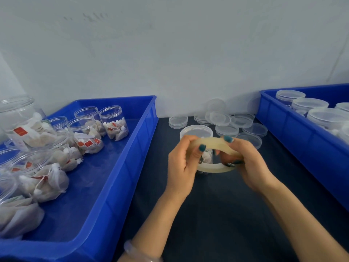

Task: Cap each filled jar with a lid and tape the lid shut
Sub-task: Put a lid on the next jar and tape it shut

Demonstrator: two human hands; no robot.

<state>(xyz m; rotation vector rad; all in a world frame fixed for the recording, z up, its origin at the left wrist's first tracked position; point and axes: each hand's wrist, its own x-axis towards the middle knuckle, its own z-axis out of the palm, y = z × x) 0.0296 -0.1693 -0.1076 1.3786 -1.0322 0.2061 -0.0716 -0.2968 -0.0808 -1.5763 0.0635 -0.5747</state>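
Midway: one jar capped and not yet taped, both hands on the tape roll.
Left hand [181, 167] and right hand [245, 167] each curl round opposite sides of the tape roll [213, 168], just above the upright jar [196, 130] on the dark table; lid on, no tape visible. The roll is tilted, hole facing up toward the camera, span running left-right. Open filled jars [113, 121] wait in the left bin [120, 167]; capped jars [309, 104] sit in the right bin [283, 129]; loose lids [226, 120] lie behind.

Left hand [181, 167] and right hand [247, 167] wear teal nail polish [202, 147], the left wrist a pale translucent bangle [139, 254].
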